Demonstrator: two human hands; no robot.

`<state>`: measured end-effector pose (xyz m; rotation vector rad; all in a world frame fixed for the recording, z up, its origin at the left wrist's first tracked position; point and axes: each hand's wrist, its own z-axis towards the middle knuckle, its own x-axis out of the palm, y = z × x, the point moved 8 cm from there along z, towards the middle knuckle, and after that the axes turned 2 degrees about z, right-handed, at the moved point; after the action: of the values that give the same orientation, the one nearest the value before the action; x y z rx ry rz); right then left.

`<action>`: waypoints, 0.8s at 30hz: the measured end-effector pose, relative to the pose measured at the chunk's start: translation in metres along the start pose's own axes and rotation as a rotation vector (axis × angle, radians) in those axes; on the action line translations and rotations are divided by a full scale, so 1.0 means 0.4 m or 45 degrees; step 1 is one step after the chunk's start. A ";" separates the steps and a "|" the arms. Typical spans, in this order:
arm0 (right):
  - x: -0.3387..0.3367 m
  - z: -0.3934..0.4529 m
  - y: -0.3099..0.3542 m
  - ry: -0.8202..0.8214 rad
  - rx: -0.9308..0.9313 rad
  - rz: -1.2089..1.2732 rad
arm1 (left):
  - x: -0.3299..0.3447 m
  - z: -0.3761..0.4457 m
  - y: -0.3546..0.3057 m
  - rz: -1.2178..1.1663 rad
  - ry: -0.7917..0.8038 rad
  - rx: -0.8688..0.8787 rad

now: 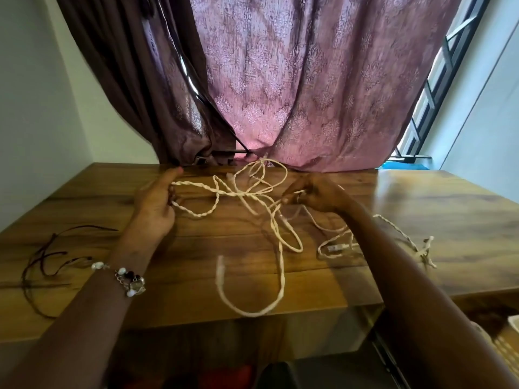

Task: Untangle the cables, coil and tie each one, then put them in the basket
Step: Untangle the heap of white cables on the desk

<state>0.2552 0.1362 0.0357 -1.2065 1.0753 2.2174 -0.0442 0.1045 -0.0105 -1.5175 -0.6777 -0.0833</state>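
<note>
A tangle of cream braided cables is held up over the wooden table, with loops hanging down to the front edge. My left hand pinches a twisted pair of strands at the tangle's left end, index finger pointing away. My right hand pinches strands at the right side. Another cream cable with a connector lies under my right forearm, and a twisted piece trails off to the right. A corner of a woven basket shows at the lower right.
Thin dark cords lie on the table at the left. A purple patterned curtain hangs right behind the table's far edge. A window with bars is at the right. The table's front edge has a recessed gap below the hanging loop.
</note>
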 end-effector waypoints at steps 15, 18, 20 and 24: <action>-0.276 -0.149 -0.163 -1.538 0.556 0.072 | 0.057 -0.032 0.030 2.181 0.086 0.307; -0.248 -0.132 -0.128 -1.450 0.399 0.099 | 0.167 -0.080 0.004 1.790 0.122 0.783; -0.227 -0.120 -0.095 -1.397 0.318 0.121 | 0.242 -0.111 0.017 1.344 0.374 0.775; -0.194 -0.084 -0.069 -1.325 0.222 0.235 | 0.376 -0.138 0.115 1.386 0.672 0.656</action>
<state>0.3336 0.1286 0.0772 0.1890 0.8805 2.3066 0.1190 0.1107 0.0224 -1.1114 0.5581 0.4702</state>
